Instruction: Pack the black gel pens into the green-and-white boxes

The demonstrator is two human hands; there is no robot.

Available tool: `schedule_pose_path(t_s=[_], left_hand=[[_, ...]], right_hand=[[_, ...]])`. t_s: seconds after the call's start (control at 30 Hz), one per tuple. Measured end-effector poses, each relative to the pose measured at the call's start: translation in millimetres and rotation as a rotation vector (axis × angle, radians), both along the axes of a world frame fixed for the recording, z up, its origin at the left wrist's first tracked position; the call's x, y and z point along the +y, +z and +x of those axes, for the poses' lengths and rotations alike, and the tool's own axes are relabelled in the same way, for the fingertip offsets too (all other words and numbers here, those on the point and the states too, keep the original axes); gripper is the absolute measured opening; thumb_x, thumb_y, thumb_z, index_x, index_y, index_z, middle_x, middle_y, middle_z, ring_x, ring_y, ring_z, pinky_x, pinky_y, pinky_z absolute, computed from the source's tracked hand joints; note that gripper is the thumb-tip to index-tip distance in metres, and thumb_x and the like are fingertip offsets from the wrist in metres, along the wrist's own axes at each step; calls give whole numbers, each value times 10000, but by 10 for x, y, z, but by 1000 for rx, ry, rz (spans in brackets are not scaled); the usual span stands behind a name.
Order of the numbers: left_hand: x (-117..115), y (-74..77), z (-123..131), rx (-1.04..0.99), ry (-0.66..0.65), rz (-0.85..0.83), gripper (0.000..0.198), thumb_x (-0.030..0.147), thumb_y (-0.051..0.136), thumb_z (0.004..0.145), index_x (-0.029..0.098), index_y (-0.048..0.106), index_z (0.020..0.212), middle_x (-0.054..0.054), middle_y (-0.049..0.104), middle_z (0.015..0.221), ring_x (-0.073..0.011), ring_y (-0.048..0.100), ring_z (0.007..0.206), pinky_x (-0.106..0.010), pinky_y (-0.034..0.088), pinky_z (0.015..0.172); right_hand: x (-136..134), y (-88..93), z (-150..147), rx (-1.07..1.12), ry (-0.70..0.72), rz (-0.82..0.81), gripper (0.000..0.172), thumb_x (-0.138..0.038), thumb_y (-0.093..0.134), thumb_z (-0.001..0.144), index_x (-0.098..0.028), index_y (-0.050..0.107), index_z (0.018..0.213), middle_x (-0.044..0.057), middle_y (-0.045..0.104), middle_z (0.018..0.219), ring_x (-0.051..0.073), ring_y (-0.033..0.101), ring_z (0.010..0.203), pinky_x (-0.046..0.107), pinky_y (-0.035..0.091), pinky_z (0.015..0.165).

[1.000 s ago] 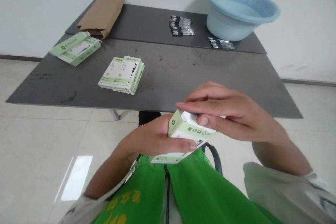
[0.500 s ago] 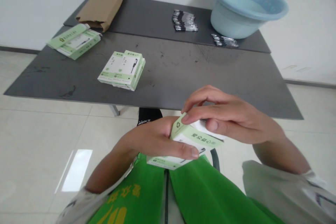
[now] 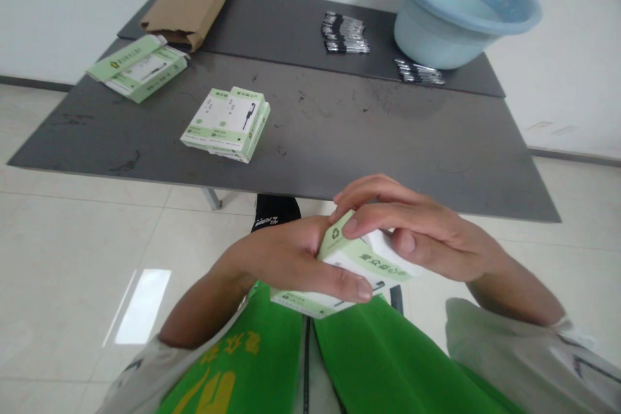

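Observation:
A white and green pen box (image 3: 373,264), with a pen pictured on it, is held in front of my body below the table's near edge. My left hand (image 3: 295,262) wraps round it, thumb across the printed face and fingers hidden behind. Over the box's upper right end lies my right hand (image 3: 422,223), fingertips on the green edge and thumb against a white end flap (image 3: 381,247). That flap is partly covered by my fingers, and the inside of the box cannot be seen.
On the dark table (image 3: 330,123) lie stacked pen boxes (image 3: 226,123) and an opened box (image 3: 140,71). Behind them rests a brown paper bag (image 3: 189,3). Several pens (image 3: 345,32) lie in a group, with more pens (image 3: 420,72) beside a blue basin (image 3: 436,32).
My right hand and its fingertips have shifted slightly down and right along the box's end. The box stays in my left hand. The camera view has moved a little.

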State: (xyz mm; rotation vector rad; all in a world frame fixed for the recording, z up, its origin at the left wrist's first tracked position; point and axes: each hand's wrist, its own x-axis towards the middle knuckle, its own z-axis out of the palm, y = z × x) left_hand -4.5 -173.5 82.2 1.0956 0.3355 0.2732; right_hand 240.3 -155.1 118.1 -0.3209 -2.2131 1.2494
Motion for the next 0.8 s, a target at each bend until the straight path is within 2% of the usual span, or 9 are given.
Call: schedule_pose_path(t_s=[0.13,0.23,0.3,0.4,0.47,0.67,0.8], left_hand=[[-39,22,17,9,10,-137,226,342,878,897,198,778,1040,-25,777,918,-175,714,793,-273,591,690],[-61,25,35,-1,-12,-187,226,335,874,891,203,801,1059,-27,796,947,-174,717,803,-288,598,725],[-62,19,47,4,-30,-178,242,358,879,891,208,810,1068,-27,802,957,-176,722,807,-295,605,740],[-45,15,60,20,-11,-94,231,401,891,892,218,804,1003,-5,784,902,-164,712,767,-276,603,713],[-28,19,64,20,7,-50,231,420,886,898,220,799,973,4,771,874,-156,706,739,-262,596,689],[-6,50,75,24,-53,-29,239,398,873,897,201,799,1010,-11,767,885,-172,727,746,-269,601,666],[-32,71,101,1,-8,1,202,297,871,881,195,767,1021,-9,736,891,-143,687,742,-222,580,630]], right_hand=[[-3,29,60,-47,-28,-80,381,-305,566,1167,-233,668,1527,101,726,1443,159,711,1281,260,588,1027],[4,27,102,-78,-50,-135,397,-261,565,1162,-284,653,1549,69,762,1434,155,738,1257,247,600,1007],[-2,26,101,-64,-28,-142,402,-250,567,1161,-275,652,1554,77,759,1448,160,732,1291,252,594,1044],[-34,37,67,-4,25,-93,396,-261,586,1157,-184,662,1538,136,708,1509,180,682,1391,280,565,1129],[-62,46,43,3,12,-65,396,-253,586,1157,-161,663,1535,153,681,1534,183,654,1429,297,544,1169],[-114,23,38,26,35,-87,443,-262,580,1162,-202,623,1599,147,681,1551,197,648,1442,344,566,1170],[-135,-27,21,73,64,-131,485,-284,598,1156,-228,594,1638,155,670,1571,231,626,1468,419,551,1211]])
